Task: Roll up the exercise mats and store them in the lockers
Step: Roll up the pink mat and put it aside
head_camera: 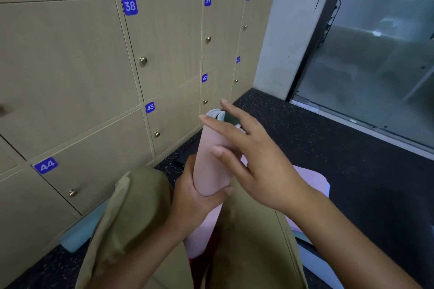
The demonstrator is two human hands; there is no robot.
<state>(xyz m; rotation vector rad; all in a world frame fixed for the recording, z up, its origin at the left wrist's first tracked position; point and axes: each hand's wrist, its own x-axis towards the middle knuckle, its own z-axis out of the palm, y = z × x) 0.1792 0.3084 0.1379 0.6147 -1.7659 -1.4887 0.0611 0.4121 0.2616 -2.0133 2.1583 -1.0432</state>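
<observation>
Pink rolled mat stands upright before the closed lockers; left hand grips its lower part, right hand rests open-fingered against its top.

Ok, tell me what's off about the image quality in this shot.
Head view: wide-angle bend curves the locker lines; the glass door shows hazy reflections; the right hand is slightly soft over the rolled mat; light is even, without hard shadows.
</observation>
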